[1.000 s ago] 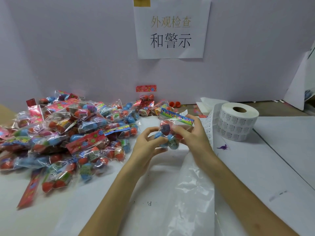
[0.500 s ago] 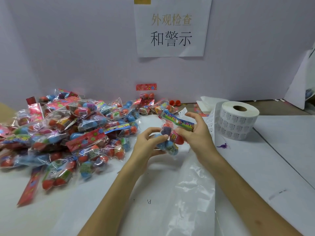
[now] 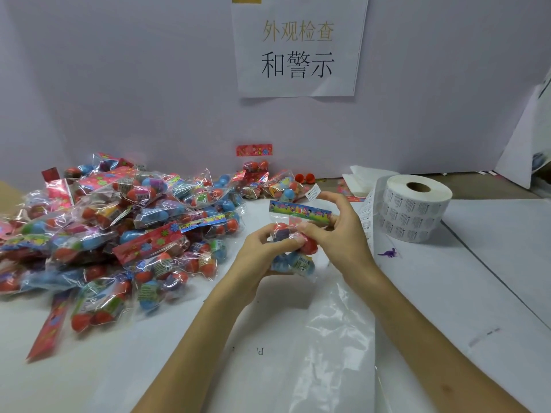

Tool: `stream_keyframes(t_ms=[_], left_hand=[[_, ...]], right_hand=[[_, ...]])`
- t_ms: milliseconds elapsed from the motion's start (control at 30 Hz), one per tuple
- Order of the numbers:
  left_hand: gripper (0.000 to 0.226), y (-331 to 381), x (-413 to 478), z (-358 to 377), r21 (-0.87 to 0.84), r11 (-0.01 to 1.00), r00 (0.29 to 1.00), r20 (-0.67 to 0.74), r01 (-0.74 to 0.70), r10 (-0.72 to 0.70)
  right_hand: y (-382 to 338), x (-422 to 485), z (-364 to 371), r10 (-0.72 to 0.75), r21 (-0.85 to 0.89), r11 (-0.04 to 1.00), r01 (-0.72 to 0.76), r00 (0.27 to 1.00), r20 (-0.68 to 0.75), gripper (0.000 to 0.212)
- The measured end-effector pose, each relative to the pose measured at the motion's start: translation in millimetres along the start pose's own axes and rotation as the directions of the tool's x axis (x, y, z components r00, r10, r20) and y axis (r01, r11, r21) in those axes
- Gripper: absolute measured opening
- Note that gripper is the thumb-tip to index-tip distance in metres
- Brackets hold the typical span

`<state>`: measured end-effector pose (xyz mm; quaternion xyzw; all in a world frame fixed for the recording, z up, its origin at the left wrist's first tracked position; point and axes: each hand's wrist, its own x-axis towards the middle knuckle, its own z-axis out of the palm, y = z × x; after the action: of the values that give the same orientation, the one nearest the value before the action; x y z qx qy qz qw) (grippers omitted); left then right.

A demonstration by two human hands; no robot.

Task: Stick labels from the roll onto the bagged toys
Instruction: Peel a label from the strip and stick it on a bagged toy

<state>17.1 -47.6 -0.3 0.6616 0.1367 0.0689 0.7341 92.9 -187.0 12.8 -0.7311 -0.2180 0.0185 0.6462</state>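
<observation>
- We see the left hand (image 3: 262,254) curled round the lower half of a clear plastic bag of red and blue toy eggs (image 3: 293,260), with the thumb on the front and the fingers wrapped under it.
- The right hand (image 3: 340,234) pinches the same bag just below its blue printed header card (image 3: 299,210). Its thumb presses on the front and the other fingers curl behind the card.
- We find the bag held above the white table (image 3: 477,263), over its middle, with the header card uppermost and sloping down to the right.
- A small white label (image 3: 313,193) stands at the tip of the right forefinger, just above the header card. We cannot tell whether it touches the card.
- The white roll of printed labels (image 3: 417,210) stands on its flat end toward the table's far right corner.
- A loose strip of labels (image 3: 367,217) hangs from the roll, just behind the right hand.
- A big heap of bagged toys (image 3: 119,234) covers the table's left side up to the far edge.
- A tiny purple dinosaur figure (image 3: 389,252) lies on the table between the roll and the right wrist.
- A crumpled clear plastic sheet (image 3: 337,338) lies toward the near edge, partly under the right forearm.
- On the wall beyond the far edge we see a white paper sign (image 3: 298,46) with Chinese characters.
- Below the sign is a small red flowered card (image 3: 254,150).
</observation>
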Motion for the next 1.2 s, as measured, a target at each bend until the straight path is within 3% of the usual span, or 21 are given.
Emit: stream_keyframes(t_ms=[167,500,600,700,800,933,1033,1200], left_hand=[[0.036,1.1,1.2,-0.6,-0.052,0.999,0.996,-0.087,0.01,-0.015],[0.019,-4.1,-0.4,1.9,-0.049,0.998,0.999,-0.03,0.037,-0.038],[0.018,-2.9,0.2,1.5,-0.089,0.996,0.997,-0.082,0.007,-0.014],[0.029,-1.0,2.1,-3.7,-0.227,0.974,0.977,-0.212,-0.023,-0.027],[0.035,1.4,1.9,-11.6,-0.384,0.922,0.966,-0.252,-0.039,-0.064],[0.043,3.8,2.7,-14.5,-0.506,0.861,0.954,-0.282,-0.058,-0.101],[0.042,4.3,3.2,-13.3,-0.519,0.851,0.955,-0.283,-0.074,-0.089],[0.033,6.1,3.0,-14.1,-0.53,0.844,0.956,-0.28,-0.083,-0.082]], right_hand=[[1.2,0.7,2.0,0.029,0.06,0.998,-0.034,0.996,0.082,0.058],[0.7,1.3,-2.4,-0.004,-0.003,1.0,0.004,0.998,0.055,0.064],[1.2,1.4,-0.6,0.004,-0.013,1.0,-0.003,1.0,0.031,0.056],[-1.0,1.2,0.6,-0.005,0.037,0.999,0.005,1.0,0.013,0.038],[-7.9,1.4,-3.1,0.011,0.157,0.988,-0.011,1.0,-0.002,0.016],[-13.0,0.3,-3.1,0.122,0.391,0.9,-0.195,0.971,0.205,0.031],[-10.7,-2.3,2.4,0.144,0.347,0.905,-0.246,0.945,0.293,0.037],[-7.4,-5.2,6.8,0.138,0.271,0.935,-0.231,0.936,0.323,0.034]])
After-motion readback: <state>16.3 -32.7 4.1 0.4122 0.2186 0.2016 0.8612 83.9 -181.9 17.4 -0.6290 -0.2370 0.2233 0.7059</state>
